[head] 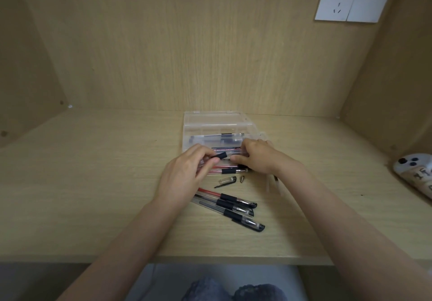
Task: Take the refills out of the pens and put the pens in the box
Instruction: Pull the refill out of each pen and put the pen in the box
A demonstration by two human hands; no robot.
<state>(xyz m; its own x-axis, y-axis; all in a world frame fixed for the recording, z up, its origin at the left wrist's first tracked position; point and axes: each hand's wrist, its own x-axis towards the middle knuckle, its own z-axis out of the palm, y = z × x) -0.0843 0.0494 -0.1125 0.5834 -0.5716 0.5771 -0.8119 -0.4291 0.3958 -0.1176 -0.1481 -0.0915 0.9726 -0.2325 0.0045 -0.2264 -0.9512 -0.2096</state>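
Item: gel pen [219, 155], clear barrel with a black rubber grip, which we record as held level between both hands, just above the near rim of the box. The left hand [187, 172] has its fingers curled around the barrel, thumb and forefinger closing on the black grip. The right hand [256, 158] pinches the opposite end with bent fingertips, its knuckles over the front of the box. Item: clear plastic box [194, 123], lid open and lying back toward the rear panel, standing directly beyond the hands; we note several dark pens [217, 139] lying lengthwise inside it. Item: red pen [218, 172] lying on the counter under the hands, touching the near side of the box. Item: loose clear cap [228, 180] and small metal tip [242, 179], side by side just nearer than the red pen. Item: three capped pens [230, 208], one red and two dark, fanned together close to the left wrist. Item: thin pale sticks [272, 185] beside the right wrist, too blurred for us to identify. Surface: pale wood-grain counter [93, 183], set in an alcove of matching wood panels [187, 43]. Fixtures: white wall socket plate [353, 1] at upper right; a white object with black dots [412, 167] at the right edge of the counter, well apart from the pens.
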